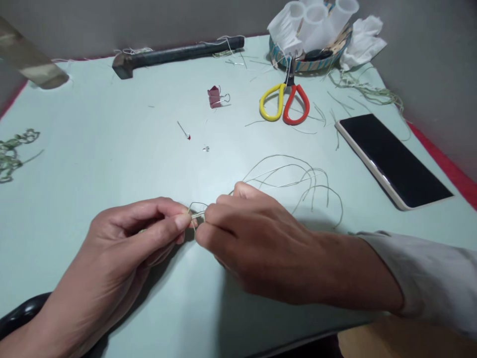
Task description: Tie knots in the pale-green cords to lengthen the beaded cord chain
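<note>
My left hand (130,243) pinches thin green cords (197,215) between thumb and forefinger. Close against it on the right, my right hand (253,238) is closed on the same cords, its fingertips turned down and partly hidden. A small loop of cord stands up between the two hands. Beyond my right hand, loose cord ends (298,171) fan out in curves over the pale green tabletop (112,134). A pin with a red head (188,136) and a tiny clear piece (206,148) lie just past my hands.
A maroon binder clip (214,97) and yellow-and-red-handled scissors (285,102) lie farther back. A hammer (175,52) rests along the back edge. A basket (313,64) holds white tubes. At right lies a phone (391,159); at left, knotted green cord (13,154).
</note>
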`<state>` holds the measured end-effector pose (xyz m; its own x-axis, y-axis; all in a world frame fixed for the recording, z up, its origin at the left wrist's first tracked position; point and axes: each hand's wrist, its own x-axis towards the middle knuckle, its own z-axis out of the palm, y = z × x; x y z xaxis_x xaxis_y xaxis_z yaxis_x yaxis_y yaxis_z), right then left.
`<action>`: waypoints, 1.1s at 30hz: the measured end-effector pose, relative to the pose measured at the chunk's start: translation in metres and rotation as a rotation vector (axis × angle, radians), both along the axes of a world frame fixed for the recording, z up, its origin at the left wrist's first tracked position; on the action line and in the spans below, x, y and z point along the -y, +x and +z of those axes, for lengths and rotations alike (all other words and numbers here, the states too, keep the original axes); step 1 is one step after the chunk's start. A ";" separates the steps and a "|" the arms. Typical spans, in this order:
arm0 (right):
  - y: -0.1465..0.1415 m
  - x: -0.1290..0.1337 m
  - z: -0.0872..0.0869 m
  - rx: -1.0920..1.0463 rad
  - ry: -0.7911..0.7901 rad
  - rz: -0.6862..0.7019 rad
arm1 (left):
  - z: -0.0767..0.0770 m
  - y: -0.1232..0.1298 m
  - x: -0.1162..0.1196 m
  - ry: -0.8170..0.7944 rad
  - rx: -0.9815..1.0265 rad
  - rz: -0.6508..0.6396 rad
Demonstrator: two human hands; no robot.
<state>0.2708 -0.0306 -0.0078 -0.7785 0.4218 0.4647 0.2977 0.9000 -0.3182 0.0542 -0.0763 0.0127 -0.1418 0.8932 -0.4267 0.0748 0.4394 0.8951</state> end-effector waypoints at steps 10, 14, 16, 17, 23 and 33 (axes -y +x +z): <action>-0.013 0.004 0.012 0.127 -0.053 0.099 | -0.009 -0.008 0.002 0.007 -0.033 -0.019; -0.005 -0.011 0.020 0.115 -0.187 0.172 | -0.009 -0.015 0.004 0.034 -0.098 -0.098; 0.000 -0.024 0.023 -0.018 -0.328 0.085 | -0.009 -0.018 0.004 0.043 -0.126 -0.124; 0.001 -0.030 0.024 -0.067 -0.397 0.030 | -0.010 -0.018 0.003 0.050 -0.138 -0.133; -0.005 -0.048 0.019 0.065 -0.641 0.129 | -0.011 -0.017 0.002 0.049 -0.172 -0.156; 0.028 -0.068 0.053 0.170 -0.731 0.158 | -0.007 -0.009 -0.004 0.032 -0.168 -0.111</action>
<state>0.2989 0.0372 0.0452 -0.8911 0.4534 -0.0211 0.2809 0.5144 -0.8102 0.0448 -0.0724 0.0056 -0.1086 0.9201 -0.3762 0.2711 0.3915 0.8793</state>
